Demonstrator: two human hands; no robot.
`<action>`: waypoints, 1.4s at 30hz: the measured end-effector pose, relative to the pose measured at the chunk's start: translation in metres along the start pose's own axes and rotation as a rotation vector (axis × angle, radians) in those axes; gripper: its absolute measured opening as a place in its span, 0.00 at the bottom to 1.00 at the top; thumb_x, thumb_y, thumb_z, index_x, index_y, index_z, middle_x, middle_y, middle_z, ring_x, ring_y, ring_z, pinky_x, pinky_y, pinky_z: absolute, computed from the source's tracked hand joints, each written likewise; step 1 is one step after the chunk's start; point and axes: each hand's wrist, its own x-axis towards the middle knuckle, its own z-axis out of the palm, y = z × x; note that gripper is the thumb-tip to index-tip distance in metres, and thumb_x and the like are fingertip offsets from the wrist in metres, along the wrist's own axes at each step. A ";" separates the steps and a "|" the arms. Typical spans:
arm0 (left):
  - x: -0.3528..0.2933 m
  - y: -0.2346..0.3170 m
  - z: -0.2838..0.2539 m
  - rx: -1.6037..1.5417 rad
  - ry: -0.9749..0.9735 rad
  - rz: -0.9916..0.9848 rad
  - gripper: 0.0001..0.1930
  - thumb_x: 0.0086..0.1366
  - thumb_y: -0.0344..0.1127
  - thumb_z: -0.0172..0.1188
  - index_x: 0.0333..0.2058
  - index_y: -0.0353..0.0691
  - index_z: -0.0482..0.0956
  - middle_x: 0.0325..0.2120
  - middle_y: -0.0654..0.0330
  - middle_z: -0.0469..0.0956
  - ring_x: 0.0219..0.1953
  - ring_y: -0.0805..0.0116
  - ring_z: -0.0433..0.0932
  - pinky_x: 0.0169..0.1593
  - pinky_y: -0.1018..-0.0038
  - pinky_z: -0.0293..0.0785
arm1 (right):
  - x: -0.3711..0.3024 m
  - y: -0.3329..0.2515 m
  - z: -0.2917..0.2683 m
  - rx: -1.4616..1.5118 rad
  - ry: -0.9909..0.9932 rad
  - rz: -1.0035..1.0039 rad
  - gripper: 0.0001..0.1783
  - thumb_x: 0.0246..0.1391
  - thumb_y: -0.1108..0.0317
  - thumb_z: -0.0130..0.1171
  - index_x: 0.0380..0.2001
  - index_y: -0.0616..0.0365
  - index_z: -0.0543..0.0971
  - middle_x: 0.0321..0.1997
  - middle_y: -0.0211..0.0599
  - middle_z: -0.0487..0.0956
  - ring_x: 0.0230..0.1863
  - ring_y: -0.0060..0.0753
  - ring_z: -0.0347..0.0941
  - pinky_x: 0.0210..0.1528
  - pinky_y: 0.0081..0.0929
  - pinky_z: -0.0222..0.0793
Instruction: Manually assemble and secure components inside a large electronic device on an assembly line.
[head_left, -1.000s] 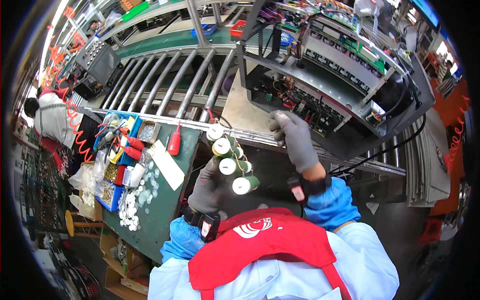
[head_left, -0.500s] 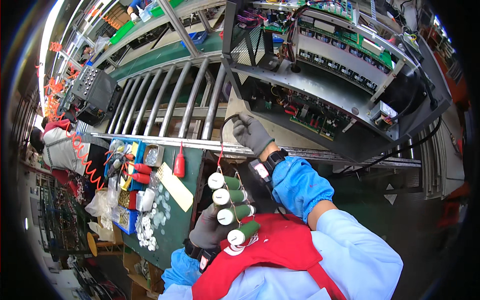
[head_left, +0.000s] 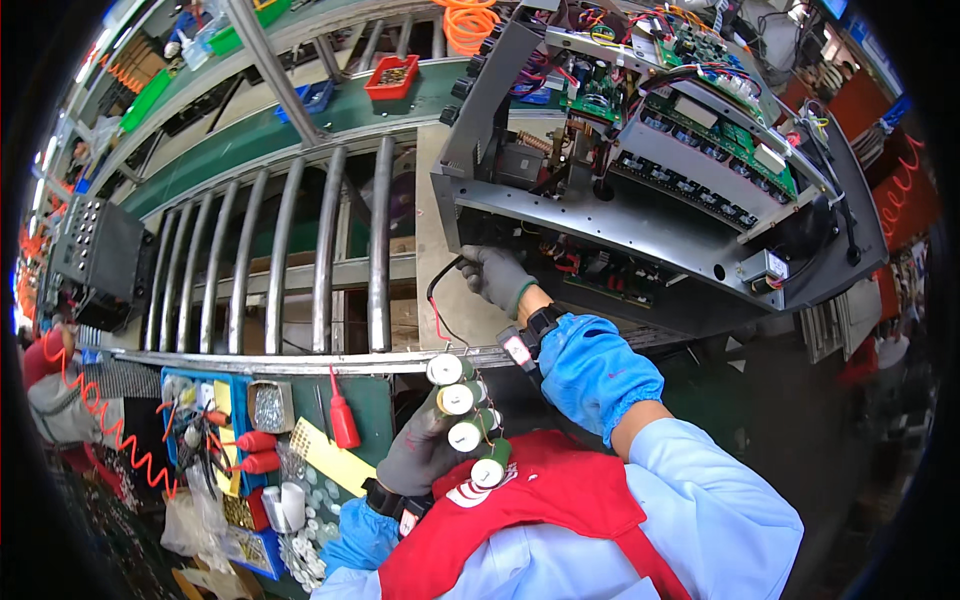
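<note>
Green cylinders (head_left: 464,436): four, with white ends, linked by thin wire in a row; at the left hand, just right of its palm, the nearest one overlapping the red apron (head_left: 555,480) in view
Left hand: grey-gloved (head_left: 418,453), partly closed and supporting the cylinders; its fingertips are hidden behind them, so how tightly it grips cannot be told
Right hand: grey-gloved (head_left: 497,280), beyond the left one and to its right; fingers curled, thumb side drawn in, pinching the end of the black lead
Black lead: (head_left: 433,287) bowed in the gap between the hands, with a red wire (head_left: 437,322) beside it toward the top cylinder
Open metal chassis: (head_left: 620,222) just beyond the right hand and stretching right of it, circuit boards (head_left: 690,135) inside; contact with the fingers cannot be told
Roller conveyor: (head_left: 328,250) beyond the left hand, left of the right hand
Red nozzle bottle: (head_left: 343,424) near the left hand, to its left, beside the yellow perforated card (head_left: 325,457)
Red-handled tools: (head_left: 258,462) farther left of the left hand, by the blue bin (head_left: 262,552)
</note>
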 end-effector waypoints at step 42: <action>0.202 0.058 -0.117 0.106 -0.209 -0.326 0.37 0.64 0.44 0.66 0.67 0.42 0.60 0.51 0.59 0.73 0.51 0.64 0.77 0.54 0.61 0.77 | 0.064 -0.036 -0.070 -1.978 0.163 -1.247 0.10 0.65 0.67 0.54 0.42 0.59 0.82 0.42 0.45 0.81 0.42 0.39 0.79 0.45 0.36 0.75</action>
